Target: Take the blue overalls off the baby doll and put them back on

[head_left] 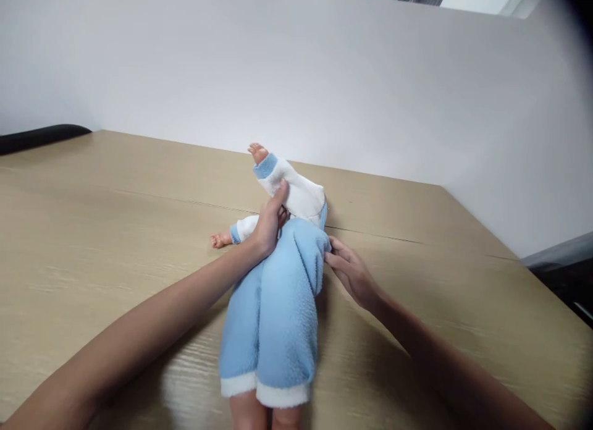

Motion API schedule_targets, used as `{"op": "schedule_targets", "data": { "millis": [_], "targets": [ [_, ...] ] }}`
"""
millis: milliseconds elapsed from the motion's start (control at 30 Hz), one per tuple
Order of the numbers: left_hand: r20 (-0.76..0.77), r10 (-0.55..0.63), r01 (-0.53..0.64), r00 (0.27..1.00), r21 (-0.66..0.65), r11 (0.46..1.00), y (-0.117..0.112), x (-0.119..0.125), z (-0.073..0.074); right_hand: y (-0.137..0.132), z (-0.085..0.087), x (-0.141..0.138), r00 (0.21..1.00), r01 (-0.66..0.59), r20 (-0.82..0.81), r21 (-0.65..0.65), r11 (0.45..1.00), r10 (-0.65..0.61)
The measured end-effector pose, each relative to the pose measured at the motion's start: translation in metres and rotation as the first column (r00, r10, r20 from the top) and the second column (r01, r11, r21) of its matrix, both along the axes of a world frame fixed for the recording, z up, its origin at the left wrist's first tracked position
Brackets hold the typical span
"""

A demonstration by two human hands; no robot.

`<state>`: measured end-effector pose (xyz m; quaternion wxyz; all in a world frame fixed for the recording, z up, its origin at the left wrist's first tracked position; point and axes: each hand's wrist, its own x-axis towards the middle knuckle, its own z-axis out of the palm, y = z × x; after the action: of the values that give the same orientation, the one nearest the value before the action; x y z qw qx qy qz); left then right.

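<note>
A baby doll [273, 306] lies on the wooden table [92, 232] with its legs towards me. It wears light blue fleece trousers with white cuffs and a white top with blue cuffs. My left hand [269, 223] is wrapped round the doll's raised arm [290, 186], thumb on the white sleeve. The doll's small hand [257, 151] sticks up above that sleeve. Its other arm [231, 233] lies out to the left on the table. My right hand [349, 272] pinches the top edge of the blue trousers at the doll's right side. The doll's head is hidden.
A plain white wall [296, 78] stands close behind the table. A dark object [41, 135] lies at the table's far left edge. The table's right edge [551, 275] drops off towards a dark floor area.
</note>
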<state>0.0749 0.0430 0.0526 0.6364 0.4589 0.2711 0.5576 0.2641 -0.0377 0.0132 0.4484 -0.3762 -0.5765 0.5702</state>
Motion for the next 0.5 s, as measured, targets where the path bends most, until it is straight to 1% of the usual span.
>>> {"op": "schedule_targets", "data": {
  "millis": [100,167,267,333,400,500],
  "targets": [
    [0.149,-0.028,0.035,0.988,-0.043,0.998,0.001,-0.011,0.004,0.013,0.005,-0.023,0.996,0.015,-0.082,-0.029,0.999,-0.018],
    [0.165,-0.065,0.076,0.984,-0.063,0.995,0.002,-0.019,0.006,0.019,0.009,-0.037,0.99,0.008,-0.141,-0.054,0.999,-0.016],
    [0.152,-0.058,0.07,0.987,-0.074,0.995,0.007,-0.029,0.007,0.024,0.008,-0.048,0.988,-0.016,-0.153,-0.047,0.999,0.009],
    [0.124,-0.039,0.046,0.991,-0.057,0.997,0.012,-0.035,0.003,0.024,0.004,-0.048,0.994,-0.053,-0.096,-0.019,0.998,0.051],
    [0.092,-0.013,0.017,0.996,-0.038,0.999,0.019,-0.041,-0.002,0.023,-0.002,-0.044,0.997,-0.076,0.015,0.034,0.997,0.075],
    [0.043,0.017,-0.016,0.999,-0.025,1.0,0.028,-0.049,-0.009,0.018,-0.012,-0.039,0.97,-0.054,0.243,0.164,0.985,0.013]
  ]
}}
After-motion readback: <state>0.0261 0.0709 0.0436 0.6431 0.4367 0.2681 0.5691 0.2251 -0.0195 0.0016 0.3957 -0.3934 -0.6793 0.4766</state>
